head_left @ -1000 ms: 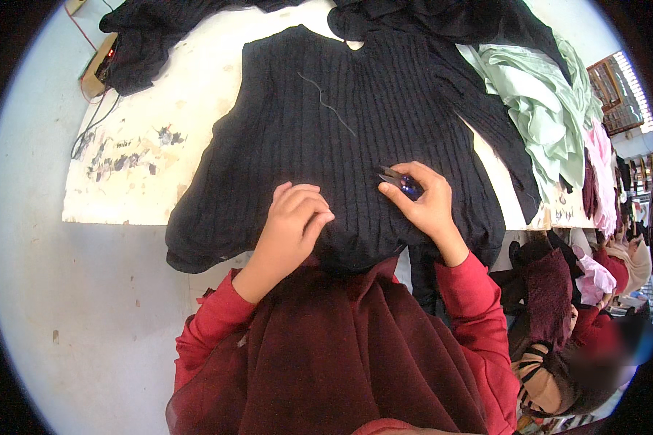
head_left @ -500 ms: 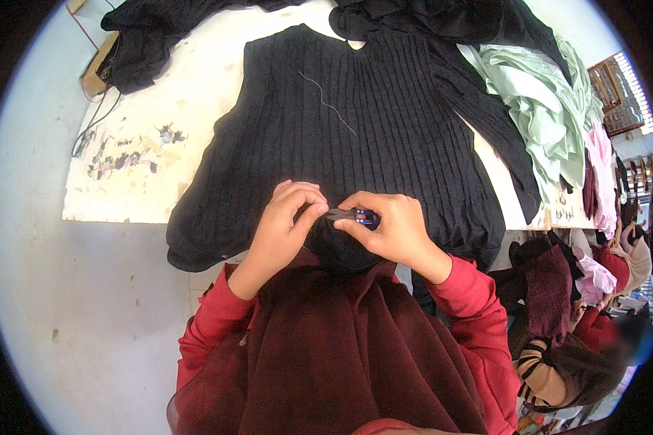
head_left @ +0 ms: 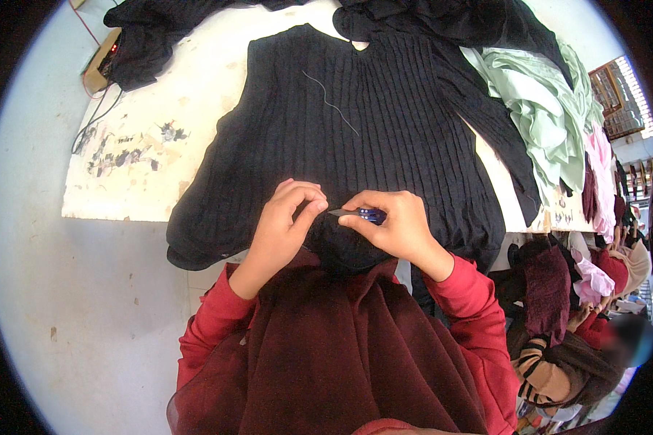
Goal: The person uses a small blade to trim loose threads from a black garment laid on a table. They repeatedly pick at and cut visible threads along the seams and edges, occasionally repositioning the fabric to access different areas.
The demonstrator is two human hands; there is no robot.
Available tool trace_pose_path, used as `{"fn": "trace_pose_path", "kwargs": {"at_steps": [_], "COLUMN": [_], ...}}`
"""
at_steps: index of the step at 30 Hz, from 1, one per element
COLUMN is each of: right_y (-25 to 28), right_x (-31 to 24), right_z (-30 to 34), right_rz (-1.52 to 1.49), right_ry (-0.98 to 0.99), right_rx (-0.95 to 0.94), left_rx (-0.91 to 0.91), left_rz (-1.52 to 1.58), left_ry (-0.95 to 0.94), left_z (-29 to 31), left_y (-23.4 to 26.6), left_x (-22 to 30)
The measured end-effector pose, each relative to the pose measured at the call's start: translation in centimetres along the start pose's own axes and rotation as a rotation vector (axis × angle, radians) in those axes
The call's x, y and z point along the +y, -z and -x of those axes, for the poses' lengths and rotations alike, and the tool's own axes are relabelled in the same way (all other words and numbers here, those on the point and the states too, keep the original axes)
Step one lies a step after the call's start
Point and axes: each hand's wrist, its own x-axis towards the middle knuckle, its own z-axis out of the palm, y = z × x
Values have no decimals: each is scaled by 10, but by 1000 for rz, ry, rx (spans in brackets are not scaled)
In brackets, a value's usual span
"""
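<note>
A black ribbed garment (head_left: 370, 116) lies spread over the table, its lower edge hanging toward me. Across its upper part curls a loose pale thread (head_left: 326, 101). My right hand (head_left: 399, 225) grips small thread snips (head_left: 370, 215) with blue handles, the dark blades pointing left. Close to the blade tips, my left hand (head_left: 286, 217) pinches thumb and fingertips together above the garment's lower part. Whatever is between those fingertips is too small to make out.
The pale table (head_left: 138, 196) has dark stains at left. More black cloth (head_left: 442, 22) is heaped along the far side, with light green fabric (head_left: 537, 109) at right. Cables (head_left: 98, 116) hang by a wooden box at far left. Other people (head_left: 559, 362) sit at lower right.
The snips have turned in my right hand, and their blades now look closed together. My left hand keeps nearly the same place.
</note>
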Motion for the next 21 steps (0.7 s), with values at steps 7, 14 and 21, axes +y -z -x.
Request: {"fn": "trace_pose_path", "kwargs": {"at_steps": [7,14,21], "right_y": [29,40,51], "right_x": [31,77,89], "right_z": [-25,-52,-58], "right_rz": [-52,423,304], "right_ry": [-76,-424,-220], "right_rx": [318,367,703], "left_rx": [264,398,463], "left_rz": [-116,-724,167], "left_ry": [-130,248,183], "left_z": [-10,-29,-22], "left_y": [31,73,104], "left_x": [6,-24,-17]}}
